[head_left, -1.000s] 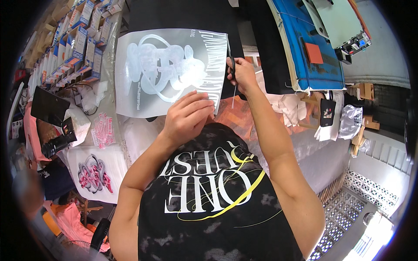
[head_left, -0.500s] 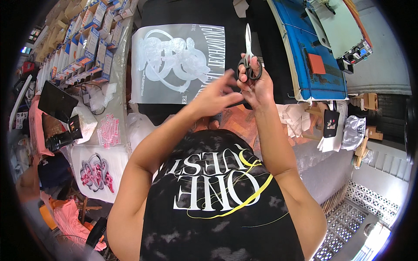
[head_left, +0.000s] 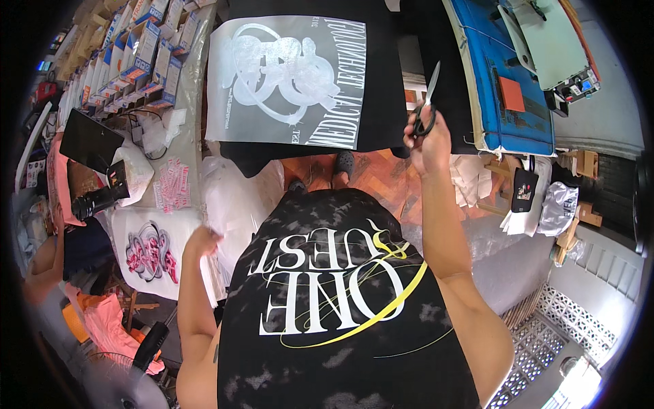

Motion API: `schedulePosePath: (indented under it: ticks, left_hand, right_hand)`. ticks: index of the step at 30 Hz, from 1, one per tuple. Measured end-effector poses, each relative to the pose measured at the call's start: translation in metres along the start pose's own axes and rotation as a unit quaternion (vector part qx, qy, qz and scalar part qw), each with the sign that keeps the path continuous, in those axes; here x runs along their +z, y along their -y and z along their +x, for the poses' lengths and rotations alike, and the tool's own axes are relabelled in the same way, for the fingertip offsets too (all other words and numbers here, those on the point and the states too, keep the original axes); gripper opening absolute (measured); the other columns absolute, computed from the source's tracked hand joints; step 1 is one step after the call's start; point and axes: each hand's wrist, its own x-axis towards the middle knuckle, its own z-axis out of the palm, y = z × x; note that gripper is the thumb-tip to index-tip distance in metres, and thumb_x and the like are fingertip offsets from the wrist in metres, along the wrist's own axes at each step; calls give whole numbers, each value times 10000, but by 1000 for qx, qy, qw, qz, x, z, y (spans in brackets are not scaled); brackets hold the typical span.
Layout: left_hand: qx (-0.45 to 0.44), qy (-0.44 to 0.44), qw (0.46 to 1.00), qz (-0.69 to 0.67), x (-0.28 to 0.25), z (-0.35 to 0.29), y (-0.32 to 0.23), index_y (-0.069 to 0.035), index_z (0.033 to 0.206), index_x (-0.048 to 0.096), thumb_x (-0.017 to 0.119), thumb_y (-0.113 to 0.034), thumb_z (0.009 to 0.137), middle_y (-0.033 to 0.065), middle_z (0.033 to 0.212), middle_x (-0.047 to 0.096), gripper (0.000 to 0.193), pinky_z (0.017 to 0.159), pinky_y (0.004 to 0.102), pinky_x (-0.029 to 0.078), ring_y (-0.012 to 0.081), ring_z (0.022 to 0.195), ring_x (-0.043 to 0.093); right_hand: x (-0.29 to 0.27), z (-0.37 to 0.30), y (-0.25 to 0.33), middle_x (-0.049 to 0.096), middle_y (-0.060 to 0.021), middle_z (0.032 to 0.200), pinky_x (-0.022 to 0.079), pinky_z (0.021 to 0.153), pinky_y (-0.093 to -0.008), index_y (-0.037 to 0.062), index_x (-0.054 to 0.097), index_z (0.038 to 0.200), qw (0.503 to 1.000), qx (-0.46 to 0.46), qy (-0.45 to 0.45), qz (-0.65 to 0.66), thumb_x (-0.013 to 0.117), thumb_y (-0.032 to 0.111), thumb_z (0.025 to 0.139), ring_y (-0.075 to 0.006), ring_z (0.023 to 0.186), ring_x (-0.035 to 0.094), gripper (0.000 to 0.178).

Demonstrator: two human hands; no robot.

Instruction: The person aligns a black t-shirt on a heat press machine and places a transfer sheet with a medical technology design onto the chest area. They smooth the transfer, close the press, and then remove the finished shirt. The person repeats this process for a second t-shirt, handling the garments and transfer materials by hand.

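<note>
My right hand (head_left: pixel 433 146) is closed around the black handles of a pair of scissors (head_left: pixel 432 88). The silver blades look closed together and point away from me. To the left, my left hand (head_left: pixel 203 241) hangs low beside the table edge, off the work surface; its fingers are mostly hidden and I cannot make out anything in it. Ahead lies a translucent printed sheet (head_left: pixel 221 124) with a large white graphic and lettering. It rests on black fabric (head_left: pixel 385 82), whose near edge hangs toward me.
Boxes (head_left: pixel 139 58) stand in rows on the left table, near a tablet (head_left: pixel 90 146) and a camera (head_left: pixel 102 198). A printed white cloth (head_left: pixel 136 266) hangs below. A blue platform (head_left: pixel 507 109) stands at the right. Another person's arm (head_left: pixel 46 269) shows at the far left.
My left hand has left the scissors area and dropped down to the left. My right hand has moved rightward with the scissors. The view has shifted slightly.
</note>
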Motion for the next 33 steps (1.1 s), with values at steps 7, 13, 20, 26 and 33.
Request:
schedulePosePath:
  ticks: [7, 13, 20, 26, 33]
  left_hand:
    - [104, -335, 914, 205, -28, -86, -158, -30, 1169, 645, 755, -382, 822, 178, 1031, 703, 506, 791, 479, 535, 368, 931, 682]
    - [669, -408, 600, 164, -10, -57, -342, -91, 1186, 653, 750, -122, 768, 77, 1230, 639, 430, 1106, 487, 379, 314, 1222, 554]
    - [705, -414, 568, 97, 8, -2, -397, -101, 1020, 729, 693, -92, 827, 42, 1104, 702, 197, 1055, 491, 441, 283, 1140, 622]
    - [701, -414, 573, 98, 16, -2, -412, -157, 1003, 748, 747, -141, 810, 44, 1130, 700, 194, 1057, 520, 441, 361, 1186, 594]
    - [701, -410, 576, 87, 19, 1, -407, -150, 994, 749, 745, -112, 807, 34, 1153, 694, 190, 1071, 525, 432, 360, 1219, 577]
  right_hand:
    - [1, -30, -48, 603, -51, 808, 446, 437, -235, 36, 528, 1222, 998, 18, -18, -53, 635, 288, 982, -130, 609, 634, 364]
    - [16, -48, -54, 613, -43, 808, 467, 461, -224, 27, 515, 1255, 988, 19, 3, -153, 628, 279, 988, -118, 617, 644, 384]
    - [-12, -96, -82, 598, -52, 849, 522, 575, -268, 48, 512, 1253, 985, 90, 22, -147, 596, 366, 997, -124, 696, 629, 417]
    - [5, -104, -99, 608, -53, 856, 520, 554, -258, 24, 495, 1284, 979, 130, 30, -157, 645, 339, 973, -120, 679, 618, 468]
    - [7, -91, -99, 622, -52, 840, 487, 510, -238, 1, 498, 1293, 974, 135, 22, -180, 665, 315, 961, -107, 637, 611, 486]
